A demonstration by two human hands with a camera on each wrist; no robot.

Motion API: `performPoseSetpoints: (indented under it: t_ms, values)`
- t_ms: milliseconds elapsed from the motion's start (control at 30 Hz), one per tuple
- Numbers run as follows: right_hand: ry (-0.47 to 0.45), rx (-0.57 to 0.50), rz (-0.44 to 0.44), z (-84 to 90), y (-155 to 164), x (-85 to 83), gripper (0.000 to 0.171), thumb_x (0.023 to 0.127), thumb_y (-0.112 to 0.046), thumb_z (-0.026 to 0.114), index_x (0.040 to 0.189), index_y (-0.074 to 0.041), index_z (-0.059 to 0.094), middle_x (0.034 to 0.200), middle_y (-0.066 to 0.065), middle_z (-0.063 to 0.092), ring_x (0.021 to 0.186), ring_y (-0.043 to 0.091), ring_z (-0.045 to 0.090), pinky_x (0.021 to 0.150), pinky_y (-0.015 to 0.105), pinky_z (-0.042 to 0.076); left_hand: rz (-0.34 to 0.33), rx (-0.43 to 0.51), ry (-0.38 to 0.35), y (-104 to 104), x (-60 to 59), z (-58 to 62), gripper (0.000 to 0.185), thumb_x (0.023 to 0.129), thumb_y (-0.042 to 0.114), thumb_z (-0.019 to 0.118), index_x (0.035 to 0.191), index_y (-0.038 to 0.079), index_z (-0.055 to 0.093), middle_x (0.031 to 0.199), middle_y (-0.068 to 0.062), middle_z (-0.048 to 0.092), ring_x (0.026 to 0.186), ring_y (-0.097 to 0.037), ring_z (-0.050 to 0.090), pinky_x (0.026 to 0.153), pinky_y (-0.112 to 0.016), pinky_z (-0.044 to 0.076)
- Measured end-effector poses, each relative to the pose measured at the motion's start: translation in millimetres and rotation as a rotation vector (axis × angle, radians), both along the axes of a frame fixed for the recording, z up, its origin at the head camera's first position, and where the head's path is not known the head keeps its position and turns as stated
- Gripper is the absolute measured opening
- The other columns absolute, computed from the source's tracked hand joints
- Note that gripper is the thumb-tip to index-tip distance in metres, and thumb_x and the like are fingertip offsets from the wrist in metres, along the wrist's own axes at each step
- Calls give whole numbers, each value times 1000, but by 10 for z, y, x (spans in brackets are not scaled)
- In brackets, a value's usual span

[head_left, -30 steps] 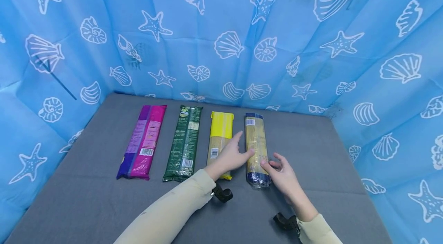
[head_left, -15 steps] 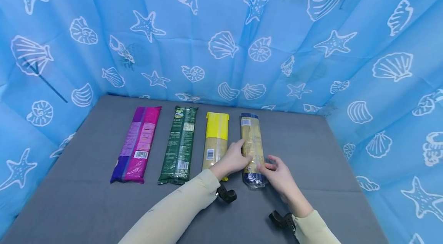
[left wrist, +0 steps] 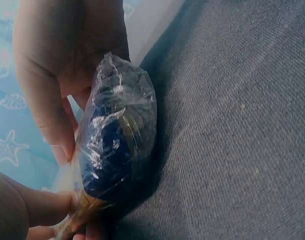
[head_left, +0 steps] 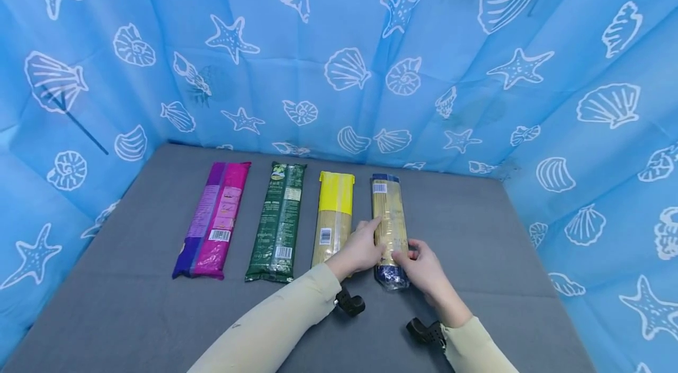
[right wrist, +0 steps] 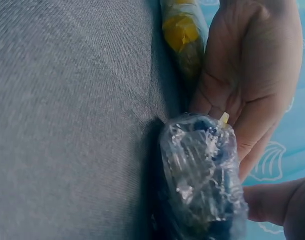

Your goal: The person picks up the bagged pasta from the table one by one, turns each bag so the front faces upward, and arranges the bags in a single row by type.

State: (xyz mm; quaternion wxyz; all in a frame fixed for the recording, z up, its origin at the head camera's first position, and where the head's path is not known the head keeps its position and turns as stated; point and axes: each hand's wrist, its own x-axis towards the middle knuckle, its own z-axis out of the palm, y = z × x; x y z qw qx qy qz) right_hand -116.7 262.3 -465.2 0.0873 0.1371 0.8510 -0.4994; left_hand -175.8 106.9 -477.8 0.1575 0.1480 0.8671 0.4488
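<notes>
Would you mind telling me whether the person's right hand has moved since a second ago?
Yes. The right hand has closed in leftward onto the blue-ended pasta packet, which stays in line beside the yellow packet.

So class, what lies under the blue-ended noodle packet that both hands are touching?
The blue-ended noodle packet rests on the grey cloth. Whatever lies directly beneath it is covered by the packet and by both hands' fingers.

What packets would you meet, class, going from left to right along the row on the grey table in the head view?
Purple and pink packet → green packet → yellow packet → blue-ended clear packet, which the left hand and the right hand grip near its close end.
</notes>
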Motion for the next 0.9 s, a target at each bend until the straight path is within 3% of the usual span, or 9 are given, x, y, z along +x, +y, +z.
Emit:
performPoseSetpoints:
  t_ms: [233,467,500,667,800,900]
  values:
    - [-32,22,-7,21,-8,-14,55,95,-22,62,135,9,41,101,18,62,80,20,62,65,31,51,-34,-5,-6,29,-18,6,59,98,11,53,152,12,30,146,-17,37,128,-28,45,97,-37,44]
    - [15,25,6,46,-37,-19,43,95,-22,63,126,4,48,103,17,62,83,21,62,68,31,49,-1,30,-13,52,-22,25,55,98,10,53,150,11,35,146,-16,40,122,-25,49,89,-35,46]
    - [34,17,8,47,-48,-18,42,95,-21,63,126,3,49,103,17,63,83,21,62,68,31,49,11,46,-29,54,-23,24,55,99,11,53,150,12,35,147,-15,40,116,-27,53,85,-37,48]
    - [124,-92,14,22,-129,-16,44,94,-18,64,130,1,48,107,19,63,89,24,64,72,30,52,82,151,-84,38,-35,1,54,100,14,53,151,13,35,145,-12,45,118,-26,54,89,-39,50]
    - [161,-165,-12,5,-178,0,47,93,-16,65,134,-2,46,120,21,58,97,26,63,76,30,53,91,243,-97,-7,-44,6,53,101,14,51,151,12,34,140,-14,49,122,-26,50,98,-41,45]
    - [175,-193,-36,4,-191,13,49,92,-14,66,135,-3,44,124,20,52,97,26,61,76,29,52,86,260,-85,-35,-54,14,54,101,16,51,151,12,33,137,-13,51,122,-25,51,99,-42,43]
